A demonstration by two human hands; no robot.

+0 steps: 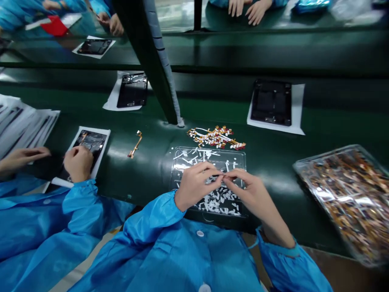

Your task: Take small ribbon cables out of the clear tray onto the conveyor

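Observation:
Over a clear plastic tray (243, 160), my left hand (197, 182) and my right hand (247, 188) meet fingertip to fingertip. Both are closed in a pinch around something small, mostly hidden by the fingers and too small to name. White paper-like scraps (220, 200) lie scattered in the tray below them. Just beyond the tray's far edge is a heap of orange-and-white flex cables (217, 137). One single flex cable (135, 144) lies apart on the green bench, to the left of the tray.
A large clear tray full of flex cables (349, 198) stands at the right. Dark device housings on white sheets lie further back, one at the right (271, 101), another at the left (133, 90). A slanted post (152, 61) rises behind the heap. A co-worker's hands (78, 162) work at the left.

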